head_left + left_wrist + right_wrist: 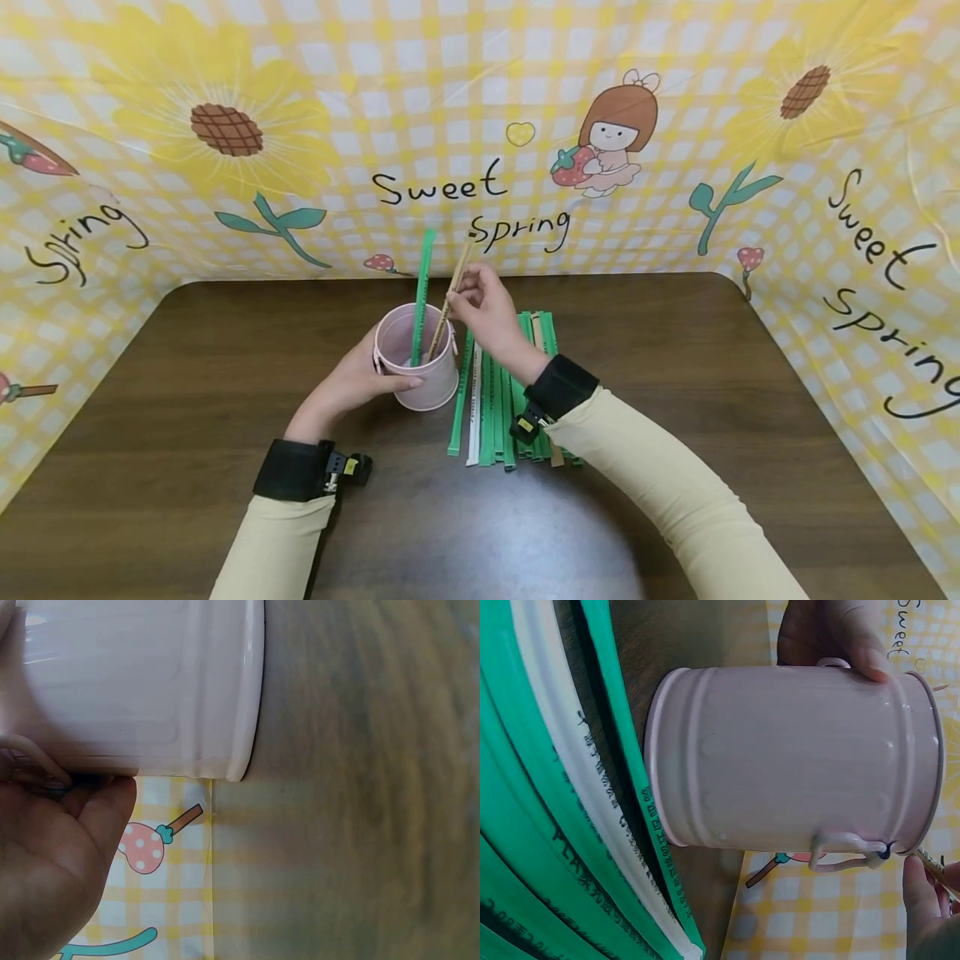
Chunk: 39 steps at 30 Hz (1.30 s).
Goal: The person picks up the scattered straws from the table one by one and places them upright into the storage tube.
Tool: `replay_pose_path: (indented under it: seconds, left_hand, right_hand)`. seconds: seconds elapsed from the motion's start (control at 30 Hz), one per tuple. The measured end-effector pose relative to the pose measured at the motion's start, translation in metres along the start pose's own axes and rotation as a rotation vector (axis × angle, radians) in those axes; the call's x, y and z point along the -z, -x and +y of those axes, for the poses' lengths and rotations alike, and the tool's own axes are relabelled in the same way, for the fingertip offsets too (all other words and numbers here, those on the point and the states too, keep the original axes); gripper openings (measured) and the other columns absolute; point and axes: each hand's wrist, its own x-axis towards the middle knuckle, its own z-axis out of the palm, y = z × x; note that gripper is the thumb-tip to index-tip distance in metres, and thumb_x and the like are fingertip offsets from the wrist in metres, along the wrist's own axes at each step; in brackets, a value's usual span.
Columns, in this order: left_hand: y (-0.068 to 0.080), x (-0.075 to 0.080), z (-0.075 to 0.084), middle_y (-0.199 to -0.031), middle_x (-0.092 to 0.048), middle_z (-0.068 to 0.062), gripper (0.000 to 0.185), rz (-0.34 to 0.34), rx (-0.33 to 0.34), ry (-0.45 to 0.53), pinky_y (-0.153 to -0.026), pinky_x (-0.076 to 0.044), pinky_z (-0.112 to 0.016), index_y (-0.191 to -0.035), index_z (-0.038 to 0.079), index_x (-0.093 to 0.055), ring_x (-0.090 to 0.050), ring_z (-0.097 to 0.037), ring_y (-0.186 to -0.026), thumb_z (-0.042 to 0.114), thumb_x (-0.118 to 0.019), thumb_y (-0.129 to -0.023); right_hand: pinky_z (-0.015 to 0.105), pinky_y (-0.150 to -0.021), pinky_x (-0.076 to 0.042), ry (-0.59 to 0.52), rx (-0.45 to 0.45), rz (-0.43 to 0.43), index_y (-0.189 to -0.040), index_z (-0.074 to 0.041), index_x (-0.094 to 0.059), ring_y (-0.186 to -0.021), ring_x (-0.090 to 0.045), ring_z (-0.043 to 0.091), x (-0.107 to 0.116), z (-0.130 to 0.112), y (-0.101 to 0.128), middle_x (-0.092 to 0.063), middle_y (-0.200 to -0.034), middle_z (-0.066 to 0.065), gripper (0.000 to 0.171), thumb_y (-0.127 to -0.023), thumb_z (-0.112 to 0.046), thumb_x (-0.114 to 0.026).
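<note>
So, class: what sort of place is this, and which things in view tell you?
Probably a small tabletop set rather than a home: a dark wooden table is walled on three sides by a "Sweet Spring" sunflower cloth, and both wrists wear black bands carrying small cameras.

Dark wooden table point(720, 367), yellow checked backdrop point(480, 100) with sunflowers, a cartoon girl point(611, 133), "Sweet Spring" lettering.
</note>
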Motion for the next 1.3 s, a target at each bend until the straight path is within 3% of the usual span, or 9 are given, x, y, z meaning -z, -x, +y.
replay_pose_path:
  seconds: [0.33, 0.5, 0.7, 0.8, 0.93, 1.13, 1.3]
  left_hand:
    - [0.000, 0.001, -0.001, -0.151, -0.047, -0.022, 0.093, -0.010, -0.021, 0.002, -0.114, -0.038, -0.059, -0.158, 0.008, -0.027, -0.046, -0.040, -0.138, 0.008, -0.082, -0.084]
    - [0.002, 0.001, -0.002, -0.151, -0.046, -0.021, 0.094, -0.017, -0.016, 0.006, -0.114, -0.038, -0.059, -0.159, 0.009, -0.026, -0.046, -0.039, -0.138, 0.009, -0.082, -0.084]
    - [0.001, 0.001, -0.002, -0.153, -0.045, -0.020, 0.094, -0.016, -0.017, 0.011, -0.116, -0.037, -0.061, -0.160, 0.011, -0.025, -0.045, -0.039, -0.139, 0.009, -0.082, -0.084]
    - [0.001, 0.001, -0.001, -0.153, -0.046, -0.019, 0.094, -0.008, -0.008, -0.001, -0.116, -0.037, -0.062, -0.159, 0.012, -0.026, -0.045, -0.038, -0.139, 0.011, -0.083, -0.084]
    - [-0.001, 0.000, 0.000, -0.152, -0.046, -0.018, 0.094, -0.007, 0.001, -0.010, -0.117, -0.036, -0.062, -0.158, 0.012, -0.027, -0.045, -0.038, -0.139, 0.012, -0.084, -0.083]
    - [0.001, 0.001, 0.001, -0.152, -0.046, -0.018, 0.095, -0.005, 0.003, -0.002, -0.117, -0.036, -0.062, -0.159, 0.013, -0.027, -0.045, -0.038, -0.139, 0.010, -0.084, -0.082]
    - [0.002, 0.000, -0.001, -0.152, -0.046, -0.018, 0.096, -0.003, -0.004, 0.001, -0.116, -0.036, -0.061, -0.158, 0.013, -0.027, -0.045, -0.037, -0.139, 0.008, -0.084, -0.082]
  right_hand:
    - [0.033, -0.085, -0.056, 0.210, 0.039, -0.060, -0.133, 0.004, -0.050, -0.108, -0.064, 0.038, -0.002, 0.004, -0.002, -0.062, -0.117, 0.025, 0.033, -0.102, -0.003, -0.058]
    - [0.027, -0.076, -0.054, 0.223, -0.002, -0.065, -0.133, 0.003, -0.053, -0.107, -0.064, 0.037, -0.004, 0.007, -0.004, -0.063, -0.116, 0.023, 0.036, -0.100, -0.003, -0.061]
    - [0.026, -0.081, -0.053, 0.280, -0.064, -0.083, -0.138, 0.001, -0.055, -0.109, -0.065, 0.033, 0.002, 0.012, -0.004, -0.066, -0.116, 0.019, 0.045, -0.097, -0.011, -0.069]
    - [0.032, -0.086, -0.054, 0.334, -0.081, -0.075, -0.137, 0.000, -0.056, -0.110, -0.065, 0.033, 0.016, 0.016, -0.002, -0.067, -0.117, 0.019, 0.043, -0.098, -0.014, -0.069]
    - [0.040, -0.092, -0.056, 0.447, -0.125, -0.090, -0.139, -0.001, -0.054, -0.112, -0.064, 0.034, 0.053, 0.029, 0.005, -0.066, -0.122, 0.020, 0.042, -0.100, -0.012, -0.064]
    - [0.034, -0.079, -0.055, 0.544, -0.229, -0.095, -0.142, 0.003, -0.047, -0.097, -0.064, 0.031, 0.112, 0.054, 0.017, -0.059, -0.114, 0.020, 0.043, -0.101, -0.005, -0.058]
    - [0.032, -0.074, -0.053, 0.604, -0.345, -0.144, -0.140, 0.005, -0.048, -0.084, -0.066, 0.026, 0.131, 0.060, 0.024, -0.060, -0.101, 0.018, 0.045, -0.098, -0.006, -0.063]
